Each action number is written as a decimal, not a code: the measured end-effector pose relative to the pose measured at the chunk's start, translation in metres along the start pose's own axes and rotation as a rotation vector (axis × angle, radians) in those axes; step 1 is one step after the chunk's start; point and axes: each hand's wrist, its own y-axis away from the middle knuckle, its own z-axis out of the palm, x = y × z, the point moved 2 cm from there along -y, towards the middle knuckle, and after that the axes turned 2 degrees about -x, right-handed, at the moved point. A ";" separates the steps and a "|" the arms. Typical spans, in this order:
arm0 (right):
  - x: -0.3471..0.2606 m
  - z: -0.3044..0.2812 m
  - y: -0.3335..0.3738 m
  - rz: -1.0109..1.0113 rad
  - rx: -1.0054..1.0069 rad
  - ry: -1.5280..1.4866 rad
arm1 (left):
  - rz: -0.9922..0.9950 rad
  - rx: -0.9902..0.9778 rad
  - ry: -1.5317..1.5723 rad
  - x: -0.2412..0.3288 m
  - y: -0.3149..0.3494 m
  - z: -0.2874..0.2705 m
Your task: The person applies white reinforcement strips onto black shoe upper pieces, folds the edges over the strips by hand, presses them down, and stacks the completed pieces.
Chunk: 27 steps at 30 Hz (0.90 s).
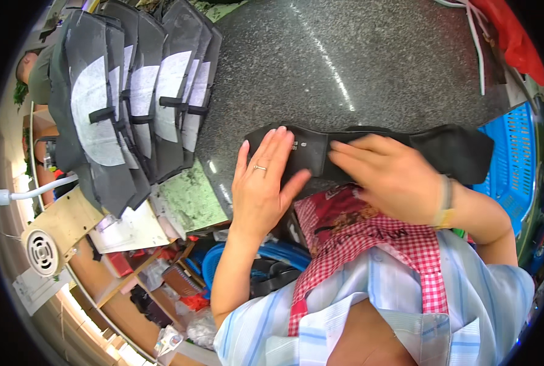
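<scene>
A long black leather-like panel [455, 149] lies along the near edge of the dark speckled table, with small pale print near its left part. My left hand [260, 180], a ring on one finger, rests flat on the panel's left end, fingers stretched and thumb apart. Over the middle of the same panel is my right hand [394, 177], slightly blurred, its fingers extended across the surface and not wrapped round it. Part of the panel is hidden beneath the hands.
Several black panels with whitish patches and short black straps [141, 97] lie overlapping at the left. The speckled tabletop [272, 61] extends behind my hands. A blue plastic basket [516, 161] stands at the right, below red material [516, 43]. Another blue basket [214, 262] sits below the table edge.
</scene>
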 end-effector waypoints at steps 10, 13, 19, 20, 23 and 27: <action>0.016 0.001 0.040 -0.133 0.109 0.069 | 0.433 0.016 -0.013 0.064 -0.025 0.025; 0.011 0.007 0.045 -0.186 0.122 0.176 | 0.498 0.011 -0.164 0.071 -0.022 0.027; 0.024 -0.002 0.048 -0.223 0.088 -0.031 | 0.467 0.106 -0.044 0.075 -0.024 0.038; 0.022 -0.004 0.049 -0.221 0.121 -0.015 | 0.468 0.111 -0.047 0.077 -0.023 0.039; 0.024 -0.010 0.048 -0.222 0.148 0.041 | 0.528 0.148 -0.147 0.078 -0.022 0.038; 0.049 -0.060 0.022 -0.178 -0.344 -0.344 | 0.567 0.056 -0.189 0.079 -0.028 0.035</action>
